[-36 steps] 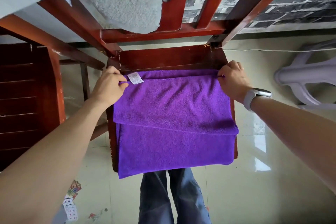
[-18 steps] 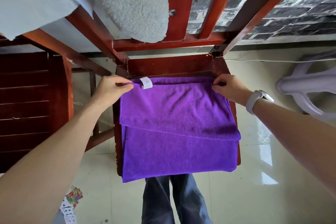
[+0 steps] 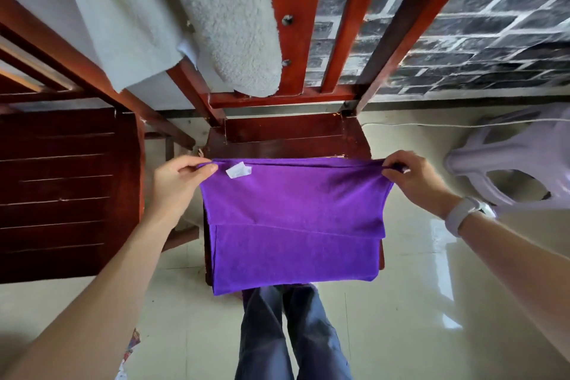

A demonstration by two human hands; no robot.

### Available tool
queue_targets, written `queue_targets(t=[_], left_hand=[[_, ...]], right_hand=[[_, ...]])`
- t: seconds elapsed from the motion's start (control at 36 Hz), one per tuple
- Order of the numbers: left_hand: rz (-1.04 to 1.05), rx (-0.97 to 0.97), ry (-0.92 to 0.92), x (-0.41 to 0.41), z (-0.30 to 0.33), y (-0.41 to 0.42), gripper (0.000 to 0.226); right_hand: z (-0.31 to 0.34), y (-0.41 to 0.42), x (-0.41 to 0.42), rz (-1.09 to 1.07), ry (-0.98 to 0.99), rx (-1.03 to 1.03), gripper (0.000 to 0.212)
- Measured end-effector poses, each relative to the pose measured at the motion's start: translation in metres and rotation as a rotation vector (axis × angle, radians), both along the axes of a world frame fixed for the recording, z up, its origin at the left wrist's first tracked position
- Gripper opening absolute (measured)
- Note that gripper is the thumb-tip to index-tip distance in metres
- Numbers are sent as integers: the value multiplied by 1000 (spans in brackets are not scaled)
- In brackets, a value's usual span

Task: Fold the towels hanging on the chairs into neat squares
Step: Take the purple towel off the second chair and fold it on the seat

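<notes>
A purple towel (image 3: 293,225), folded over with a white label near its top left, hangs from my two hands over the red wooden chair seat (image 3: 283,136). My left hand (image 3: 179,185) pinches the towel's upper left corner. My right hand (image 3: 416,179), with a white watch on its wrist, pinches the upper right corner. The top edge is stretched taut between them, and the lower layers still drape over the seat's front edge. A fluffy white towel (image 3: 225,15) and a smooth pale cloth (image 3: 101,18) hang on the chair backs above.
A second dark red chair (image 3: 61,188) stands on the left. A pale plastic stool (image 3: 518,170) lies on the right. My legs in blue jeans (image 3: 293,336) stand on the shiny tiled floor below the seat. A dark brick wall is behind.
Both hands have lifted the towel's far corners off the seat and pulled them toward me. The top edge is now raised and taut instead of lying flat.
</notes>
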State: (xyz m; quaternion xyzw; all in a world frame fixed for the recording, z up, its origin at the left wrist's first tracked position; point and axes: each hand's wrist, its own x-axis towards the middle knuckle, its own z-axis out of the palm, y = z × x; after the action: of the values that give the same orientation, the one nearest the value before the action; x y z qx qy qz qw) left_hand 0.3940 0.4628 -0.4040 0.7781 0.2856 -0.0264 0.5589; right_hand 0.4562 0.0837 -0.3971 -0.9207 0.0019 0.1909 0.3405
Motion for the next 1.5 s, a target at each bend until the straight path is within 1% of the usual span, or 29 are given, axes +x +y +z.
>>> queue_targets(t=[0.11,0.22,0.33,0.42,0.53,0.58,0.64,0.72,0.81,0.86,0.92,1.0,1.11,1.22,1.33,1.39,1.44,1.5], left_hand=[[23,-22,-34,-12,39,-4,23],[33,-44,-76,-20,82,-10,19],[57,-71,-181,-24,129,-14,23],[89,-87,-246,-24,163,-18,19],[100,-100,-275,-12,204,-23,14],[77,-83,-292,-1,225,-24,14],[39,-64,-314,10,245,-24,10],[-1,-39,-376,26,275,-25,18],[-17,-37,-440,39,303,-25,12],[-26,-63,-456,46,318,-21,14],[-41,-124,-459,51,331,-16,20],[-119,-154,-469,56,350,-8,25],[-176,-138,-519,58,372,-1,26],[-128,-196,-551,59,389,-1,31],[-100,-260,-568,58,403,-2,27],[-89,-274,-584,56,410,-4,25],[-83,-288,-598,55,415,-5,25],[-76,-303,-610,56,418,-7,32]], right_hand=[[42,-4,-17,-3,-18,-31,9],[85,-7,-29,-69,-61,-29,12],[133,-15,-36,-87,-128,2,13],[170,-20,-39,-57,-194,5,12],[216,-24,-29,-122,-277,79,15],[237,-25,-19,-137,-321,95,15],[258,-27,-8,-157,-378,111,15],[289,-31,7,-164,-463,116,14],[319,-36,20,-173,-531,141,14],[337,-40,29,-180,-558,168,15],[354,-42,36,-183,-561,206,15],[376,-45,43,-175,-561,288,18],[395,-48,46,-130,-571,311,16],[409,-49,46,-97,-586,374,16],[418,-49,45,-67,-576,388,23],[421,-51,45,-60,-570,355,27],[423,-53,45,-50,-570,323,24],[425,-54,45,-46,-559,335,19]])
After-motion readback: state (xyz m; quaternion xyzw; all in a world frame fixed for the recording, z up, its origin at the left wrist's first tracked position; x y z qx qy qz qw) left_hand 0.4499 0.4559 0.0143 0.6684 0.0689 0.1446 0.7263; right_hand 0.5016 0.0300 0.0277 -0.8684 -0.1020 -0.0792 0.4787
